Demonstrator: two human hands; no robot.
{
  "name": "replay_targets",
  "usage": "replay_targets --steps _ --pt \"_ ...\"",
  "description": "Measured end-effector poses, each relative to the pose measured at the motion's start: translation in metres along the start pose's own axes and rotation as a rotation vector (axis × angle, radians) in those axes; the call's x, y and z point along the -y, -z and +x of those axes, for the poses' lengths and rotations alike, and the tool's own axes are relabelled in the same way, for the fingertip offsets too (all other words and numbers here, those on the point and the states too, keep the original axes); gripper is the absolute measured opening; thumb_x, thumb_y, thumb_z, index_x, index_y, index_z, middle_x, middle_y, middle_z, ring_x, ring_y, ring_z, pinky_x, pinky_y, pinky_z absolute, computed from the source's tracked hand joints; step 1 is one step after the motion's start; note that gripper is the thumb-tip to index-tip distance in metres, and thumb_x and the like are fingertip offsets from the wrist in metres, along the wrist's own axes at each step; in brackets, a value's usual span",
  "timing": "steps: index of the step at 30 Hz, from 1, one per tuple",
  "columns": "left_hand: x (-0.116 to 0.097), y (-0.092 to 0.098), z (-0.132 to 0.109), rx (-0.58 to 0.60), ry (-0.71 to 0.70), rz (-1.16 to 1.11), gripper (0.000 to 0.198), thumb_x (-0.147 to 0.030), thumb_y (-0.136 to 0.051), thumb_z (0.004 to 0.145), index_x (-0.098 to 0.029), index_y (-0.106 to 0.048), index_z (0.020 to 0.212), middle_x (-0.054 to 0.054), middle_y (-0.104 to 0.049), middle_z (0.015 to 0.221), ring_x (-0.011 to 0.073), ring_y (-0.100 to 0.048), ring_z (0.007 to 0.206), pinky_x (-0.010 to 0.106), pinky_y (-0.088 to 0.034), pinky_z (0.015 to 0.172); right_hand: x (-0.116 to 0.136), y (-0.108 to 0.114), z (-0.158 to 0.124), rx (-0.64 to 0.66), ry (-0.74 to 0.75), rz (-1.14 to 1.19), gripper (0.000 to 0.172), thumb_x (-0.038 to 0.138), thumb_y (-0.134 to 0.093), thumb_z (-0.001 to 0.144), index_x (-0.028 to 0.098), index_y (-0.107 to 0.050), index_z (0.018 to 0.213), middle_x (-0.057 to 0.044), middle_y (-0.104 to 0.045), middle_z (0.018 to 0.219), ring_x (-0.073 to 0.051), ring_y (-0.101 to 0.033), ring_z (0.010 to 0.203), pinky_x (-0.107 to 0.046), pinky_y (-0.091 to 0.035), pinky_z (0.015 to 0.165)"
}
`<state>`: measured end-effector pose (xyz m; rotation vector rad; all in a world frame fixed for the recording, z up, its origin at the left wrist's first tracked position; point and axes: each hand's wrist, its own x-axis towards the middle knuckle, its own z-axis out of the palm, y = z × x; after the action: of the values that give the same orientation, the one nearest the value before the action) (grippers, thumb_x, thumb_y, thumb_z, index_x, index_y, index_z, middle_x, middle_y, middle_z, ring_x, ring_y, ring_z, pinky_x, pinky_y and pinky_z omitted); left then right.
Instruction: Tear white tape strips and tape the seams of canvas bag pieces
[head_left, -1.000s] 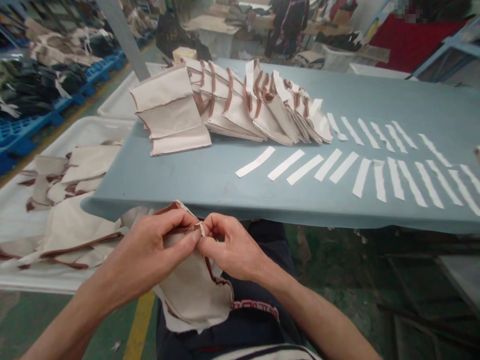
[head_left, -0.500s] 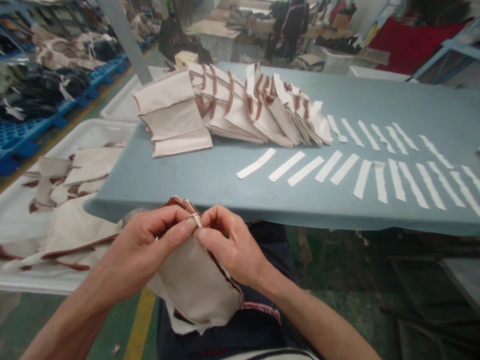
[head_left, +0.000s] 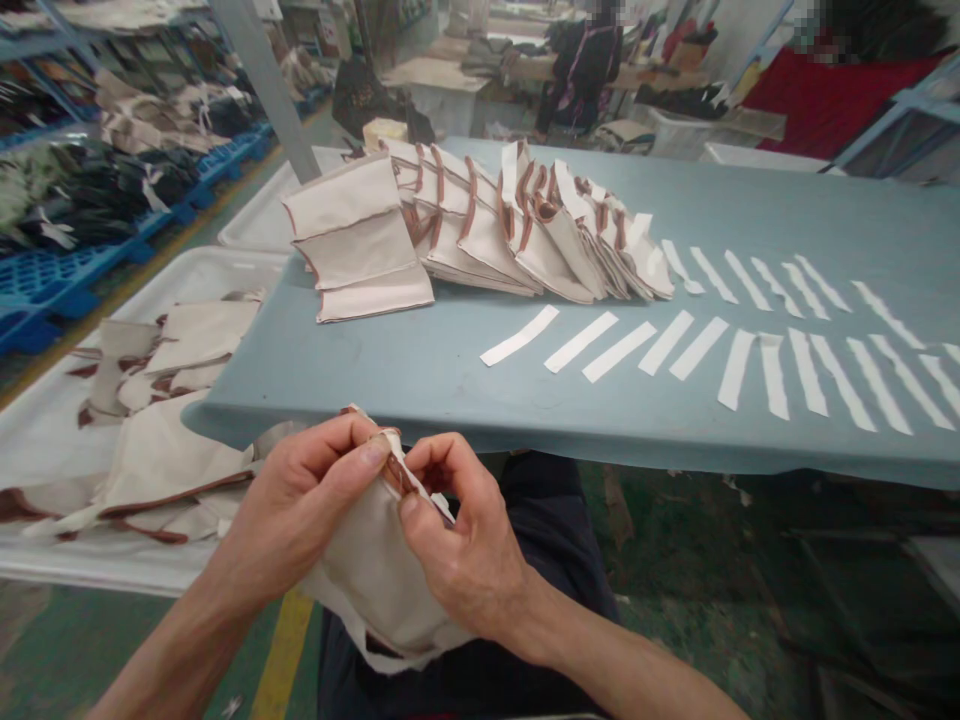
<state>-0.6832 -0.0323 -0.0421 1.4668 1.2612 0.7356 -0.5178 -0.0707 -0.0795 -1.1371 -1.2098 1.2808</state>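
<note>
A cream cloth piece with brown edging (head_left: 375, 570) hangs over my lap in front of the table edge. My left hand (head_left: 322, 500) pinches its top edge between thumb and fingers. Close beside it, my right hand (head_left: 465, 530) grips the brown-edged side a little lower. Part of the brown trim shows between the two hands. Something small and white sticks out by the right fingers, too small to name.
On the blue-grey table (head_left: 375, 375) lies a row of stacked cream pieces (head_left: 480, 230) with brown edges. White strips (head_left: 585, 342) are spread to the right. A white tray (head_left: 45, 440) of cream pieces stands at left. A person (head_left: 585, 70) is in the background.
My right hand has moved slightly down along the edge, and the cloth has turned and opened at the top, showing more brown trim. The whole view has shifted a little.
</note>
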Motion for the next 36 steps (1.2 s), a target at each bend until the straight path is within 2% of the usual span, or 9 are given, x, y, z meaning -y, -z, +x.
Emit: replay_targets --steps 6,11,16,20,22,24,27,30,36 --pt "-0.001 0.007 -0.002 -0.051 -0.233 0.320 0.032 -0.041 -0.063 0.098 -0.022 -0.069 0.072 -0.002 -0.064 0.065 0.0149 -0.053 0.060 0.025 -0.038 0.055 -0.004 -0.003 0.002 -0.019 0.064 -0.065 0.015 0.021 -0.059 0.075 0.025 -0.056 0.089 0.002 -0.064 0.080 -0.015 -0.057 0.070 -0.029 -0.049 0.067" --pt "0.001 0.008 -0.001 -0.070 -0.289 0.379 0.032 -0.037 -0.061 0.099 -0.022 -0.069 0.072 -0.003 -0.065 0.065 0.0150 -0.056 0.059 0.025 -0.040 0.057 -0.010 -0.002 0.001 0.004 0.094 -0.093 0.016 0.021 -0.062 0.077 0.025 -0.054 0.091 0.001 -0.065 0.082 -0.015 -0.060 0.069 -0.028 -0.053 0.066" --pt "-0.013 0.016 0.004 0.011 -0.268 0.278 0.026 -0.035 -0.062 0.098 -0.023 -0.074 0.079 -0.001 -0.073 0.073 0.0161 -0.063 0.065 0.023 -0.047 0.062 0.002 0.019 0.017 -0.009 0.380 -0.225 0.039 0.034 -0.079 0.082 0.024 -0.058 0.113 -0.008 -0.073 0.109 -0.024 -0.071 0.100 -0.041 -0.058 0.092" --pt "-0.025 0.018 0.007 0.050 -0.315 0.300 0.027 -0.034 -0.062 0.098 -0.023 -0.073 0.075 -0.001 -0.072 0.070 0.0162 -0.062 0.062 0.024 -0.048 0.062 0.020 0.033 0.048 0.174 0.585 -0.254 0.059 0.043 -0.087 0.079 0.024 -0.057 0.127 -0.013 -0.071 0.135 -0.029 -0.064 0.132 -0.048 -0.048 0.116" --pt "-0.029 0.019 0.006 0.114 -0.337 0.318 0.028 -0.034 -0.061 0.098 -0.023 -0.074 0.075 -0.001 -0.073 0.069 0.0167 -0.063 0.063 0.024 -0.048 0.062 0.028 0.038 0.063 0.295 0.598 -0.298 0.058 0.050 -0.087 0.078 0.025 -0.061 0.124 -0.010 -0.075 0.125 -0.027 -0.069 0.122 -0.046 -0.049 0.113" --pt "-0.031 0.021 0.005 0.188 -0.359 0.335 0.028 -0.035 -0.060 0.099 -0.024 -0.077 0.079 -0.001 -0.075 0.072 0.0172 -0.065 0.066 0.023 -0.048 0.062 0.036 0.042 0.073 0.407 0.600 -0.371 0.047 0.055 -0.087 0.078 0.026 -0.066 0.109 -0.003 -0.077 0.098 -0.024 -0.072 0.096 -0.043 -0.052 0.104" --pt "-0.030 0.025 0.003 0.259 -0.375 0.361 0.028 -0.035 -0.057 0.102 -0.025 -0.078 0.086 -0.002 -0.078 0.077 0.0166 -0.068 0.068 0.022 -0.047 0.064 0.045 0.047 0.077 0.482 0.597 -0.539 0.036 0.056 -0.083 0.083 0.026 -0.064 0.080 0.003 -0.063 0.065 -0.018 -0.059 0.067 -0.036 -0.049 0.084" --pt "-0.028 0.025 0.005 0.239 -0.389 0.408 0.030 -0.034 -0.054 0.104 -0.024 -0.074 0.084 -0.004 -0.075 0.073 0.0142 -0.065 0.064 0.021 -0.044 0.063 0.050 0.052 0.074 0.505 0.563 -0.647 0.035 0.053 -0.076 0.090 0.025 -0.062 0.076 0.002 -0.063 0.067 -0.016 -0.055 0.066 -0.029 -0.038 0.070" --pt "-0.024 0.023 0.020 0.214 -0.403 0.490 0.031 -0.036 -0.056 0.104 -0.023 -0.076 0.085 -0.004 -0.072 0.068 0.0133 -0.061 0.060 0.023 -0.039 0.059 0.048 0.058 0.077 0.582 0.446 -0.653 0.027 0.042 -0.071 0.095 0.022 -0.059 0.081 0.006 -0.057 0.070 -0.011 -0.046 0.062 -0.026 -0.028 0.064"
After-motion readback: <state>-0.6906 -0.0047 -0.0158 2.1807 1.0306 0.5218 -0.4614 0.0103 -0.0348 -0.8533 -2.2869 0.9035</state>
